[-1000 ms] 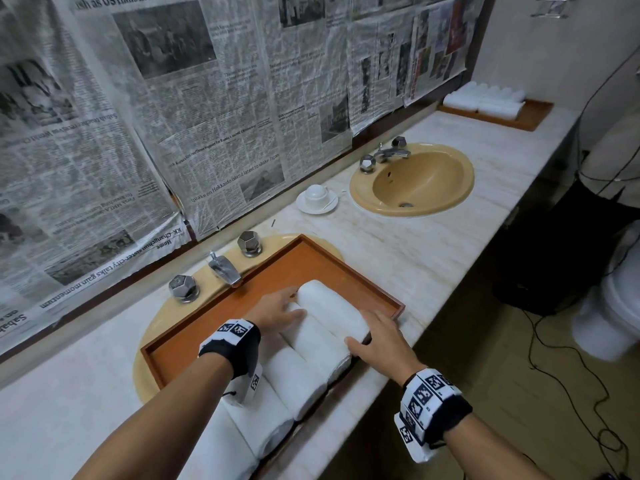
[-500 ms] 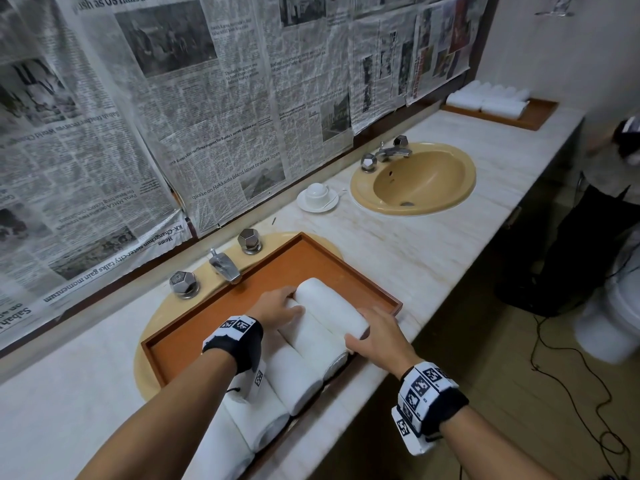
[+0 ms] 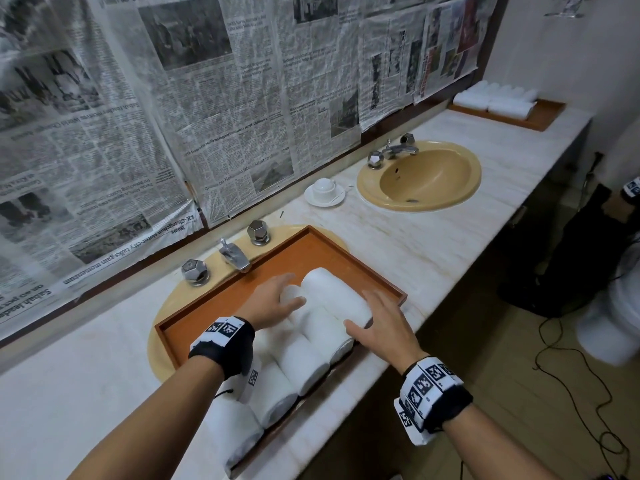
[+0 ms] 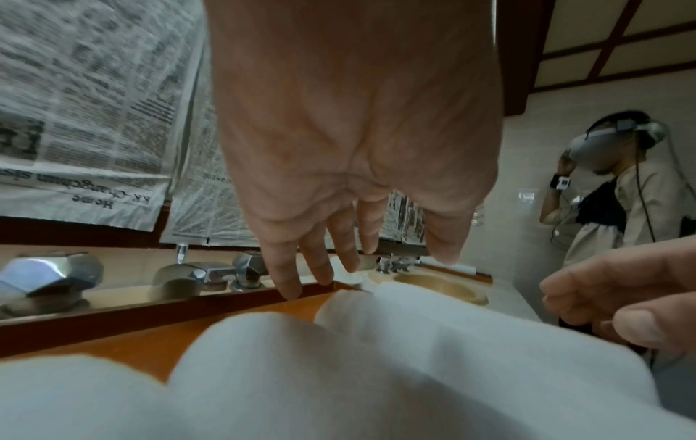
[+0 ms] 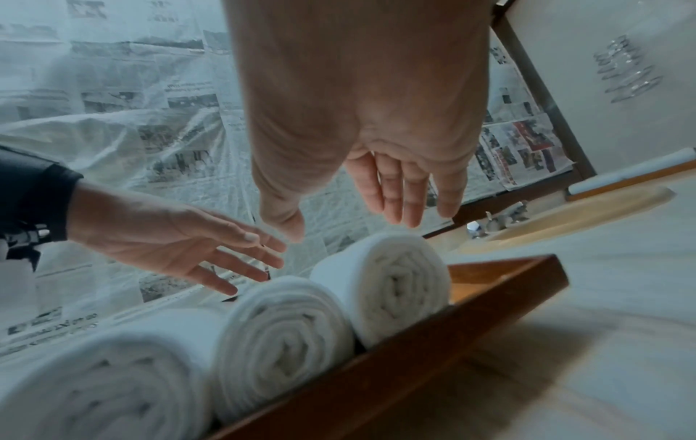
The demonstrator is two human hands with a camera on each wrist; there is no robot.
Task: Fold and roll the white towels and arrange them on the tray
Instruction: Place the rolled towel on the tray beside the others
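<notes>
Both hands have been lifted off the newest roll since a moment earlier; the left hand (image 3: 273, 299) and right hand (image 3: 381, 323) are held flat-fingered, gripping nothing. Five rolled towels (image 3: 332, 292) are counted along the tray (image 3: 277, 258) from 7 to 1 o'clock; arranging appears nearly done.

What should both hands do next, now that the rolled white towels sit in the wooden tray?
Probably draw both hands back and fetch another towel. The left hand and right hand are open and hold nothing, the rolled white towels lie side by side along the near edge of the brown wooden tray, and the tray's far half is bare.
</notes>
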